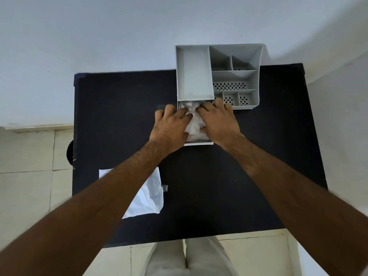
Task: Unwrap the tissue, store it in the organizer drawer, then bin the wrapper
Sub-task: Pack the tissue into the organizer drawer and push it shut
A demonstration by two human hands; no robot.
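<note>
A grey plastic organizer [256, 76] stands at the far side of the black table [119, 116]. Its drawer [199, 144] is pulled out toward me. White tissue [194, 126] lies bunched inside the drawer. My left hand [171, 124] presses on the tissue from the left, fingers spread. From the right, my right hand [218, 120] presses on the tissue, its fingertips at the drawer's back. The clear white wrapper [149, 196] lies flat on the table at the near left, partly under my left forearm.
The organizer's top holds one large tray [193, 70] and several small perforated compartments [231, 85]. A pale wall rises behind the table. A dark round object [69, 152] shows at the table's left edge above the tiled floor.
</note>
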